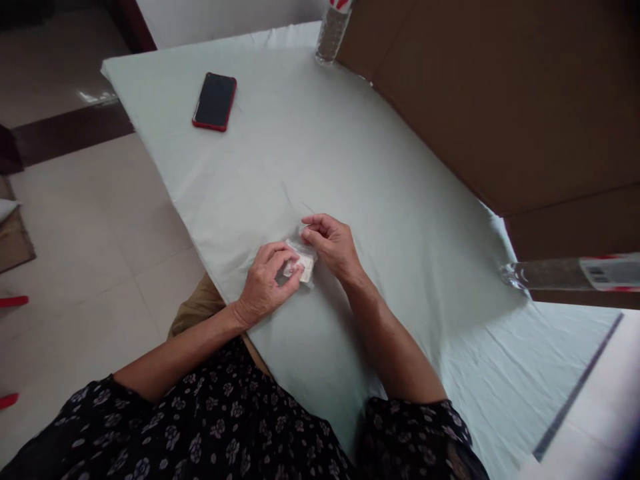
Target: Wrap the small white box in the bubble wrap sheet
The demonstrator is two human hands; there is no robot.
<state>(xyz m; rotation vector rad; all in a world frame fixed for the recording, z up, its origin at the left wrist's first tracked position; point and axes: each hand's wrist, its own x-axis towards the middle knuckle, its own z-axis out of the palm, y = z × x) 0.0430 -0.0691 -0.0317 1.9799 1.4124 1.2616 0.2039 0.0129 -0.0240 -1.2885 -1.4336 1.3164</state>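
Note:
A small clear plastic packet (pixel 303 262) with something pale inside lies on the white tablecloth (pixel 380 200) near the table's front edge. My left hand (pixel 267 283) pinches the packet's near side with curled fingers. My right hand (pixel 333 243) pinches its upper corner, fingers bent together. What the packet holds is too small to name.
A black phone in a red case (pixel 215 101) lies at the far left of the table. One clear plastic bottle (pixel 331 32) stands at the far edge, another (pixel 570 273) lies at the right. A large brown cardboard sheet (pixel 500 100) stands along the right. Tiled floor lies left.

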